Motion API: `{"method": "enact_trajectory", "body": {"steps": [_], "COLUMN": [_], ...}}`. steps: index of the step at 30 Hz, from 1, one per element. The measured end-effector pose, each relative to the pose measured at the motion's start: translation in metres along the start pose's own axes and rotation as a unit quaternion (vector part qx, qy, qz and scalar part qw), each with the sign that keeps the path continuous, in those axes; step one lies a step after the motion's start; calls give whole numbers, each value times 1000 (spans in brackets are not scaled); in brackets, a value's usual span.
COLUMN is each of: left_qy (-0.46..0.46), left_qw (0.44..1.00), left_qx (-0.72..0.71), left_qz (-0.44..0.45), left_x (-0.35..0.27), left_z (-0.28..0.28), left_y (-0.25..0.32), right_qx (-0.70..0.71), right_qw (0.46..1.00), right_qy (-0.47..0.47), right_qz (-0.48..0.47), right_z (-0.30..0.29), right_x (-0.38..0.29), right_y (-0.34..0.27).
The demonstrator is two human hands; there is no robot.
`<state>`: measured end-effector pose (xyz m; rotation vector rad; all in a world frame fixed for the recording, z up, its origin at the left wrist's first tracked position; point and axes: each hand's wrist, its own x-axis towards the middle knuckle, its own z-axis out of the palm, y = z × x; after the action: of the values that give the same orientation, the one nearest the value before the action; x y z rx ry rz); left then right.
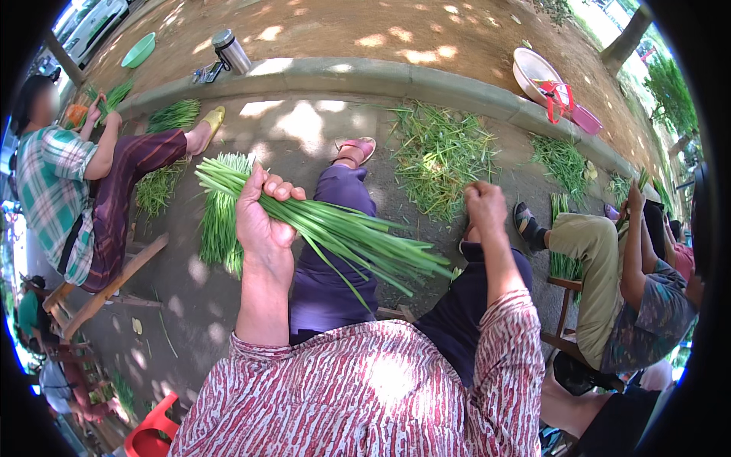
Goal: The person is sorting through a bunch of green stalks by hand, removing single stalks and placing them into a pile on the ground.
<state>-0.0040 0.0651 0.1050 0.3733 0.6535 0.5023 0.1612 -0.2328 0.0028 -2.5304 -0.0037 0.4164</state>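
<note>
My left hand is closed around a bunch of long green leaves, likely garlic chives. Their pale stem ends stick out to the left, and the leaf tips fan out to the right above my lap. My right hand is apart from the bunch, its fingers curled in, and I see nothing held in it. Beyond that hand a loose heap of green and yellowed leaf trimmings lies on the ground. A neat pile of chives lies on the ground to the left of my left hand, partly hidden by it.
A concrete curb crosses ahead, with a steel thermos on it. A beige basin and a pink container stand at right. People sit on both sides; the one at left uses a wooden stool. A red chair is behind.
</note>
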Motion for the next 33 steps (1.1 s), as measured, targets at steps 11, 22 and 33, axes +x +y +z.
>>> {"method": "enact_trajectory", "body": {"steps": [11, 22, 33], "left_qy": [156, 85, -64], "left_qw": [987, 994, 983], "left_qx": [1, 37, 67], "left_qz": [-29, -54, -158], "left_x": [-4, -14, -31], "left_z": [2, 4, 3], "left_y": [-11, -36, -59], "right_qx": [-175, 79, 334], "right_qw": [982, 943, 866], "right_qy": [12, -44, -338], "right_qz": [-74, -319, -156], "right_z": [-29, -38, -10], "right_x": [8, -103, -115], "right_y": [37, -76, -89]}}
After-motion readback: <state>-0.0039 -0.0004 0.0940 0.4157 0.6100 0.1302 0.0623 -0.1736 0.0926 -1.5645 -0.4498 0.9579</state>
